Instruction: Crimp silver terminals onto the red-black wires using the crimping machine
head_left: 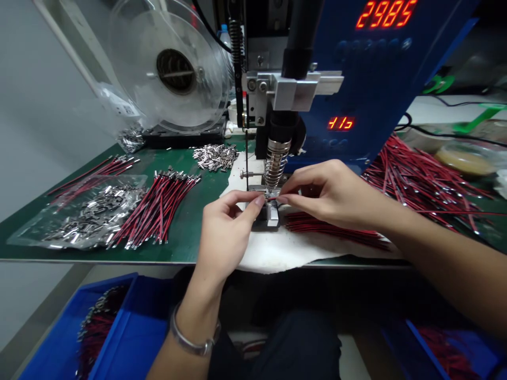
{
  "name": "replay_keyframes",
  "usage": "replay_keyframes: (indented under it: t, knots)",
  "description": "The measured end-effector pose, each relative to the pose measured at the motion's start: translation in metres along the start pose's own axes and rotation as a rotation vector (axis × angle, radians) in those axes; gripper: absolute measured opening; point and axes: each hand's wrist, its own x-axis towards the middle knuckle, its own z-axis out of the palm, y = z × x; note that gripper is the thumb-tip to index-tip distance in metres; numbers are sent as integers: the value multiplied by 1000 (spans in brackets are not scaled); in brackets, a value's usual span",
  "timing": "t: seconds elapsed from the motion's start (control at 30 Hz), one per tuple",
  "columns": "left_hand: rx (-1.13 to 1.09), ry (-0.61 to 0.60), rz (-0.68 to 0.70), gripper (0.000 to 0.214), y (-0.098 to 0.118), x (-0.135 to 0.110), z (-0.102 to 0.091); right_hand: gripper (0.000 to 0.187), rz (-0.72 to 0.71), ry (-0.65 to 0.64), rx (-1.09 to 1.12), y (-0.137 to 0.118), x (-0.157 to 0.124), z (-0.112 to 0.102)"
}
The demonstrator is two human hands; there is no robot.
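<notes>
While you pinch the red wire from both ends, it lies across the metal block.
Its long axis runs 9 to 3 o'clock; your left hand and right hand both close fingertips on it, equally near; the spring-wrapped head stands at 12 o'clock, loose wires farther at 3.

Clear reel, bagged metal terminals, blue bin
</notes>
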Motion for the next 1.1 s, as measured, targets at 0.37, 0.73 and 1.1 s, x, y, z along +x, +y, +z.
replay_keyframes:
  t: [0.37, 0.73, 1.1]
  knots:
    - [3, -5, -8, 21, 2, 0, 0, 15, -41, -9, 10, -2, 1, -2]
    - [-7, -22, 23, 24, -3, 1, -1, 16, 104, 23, 40, -4, 1, 3]
    - [-11, 0, 5, 23, -2, 1, 0, 18, 134, 29, 36, -4, 1, 4]
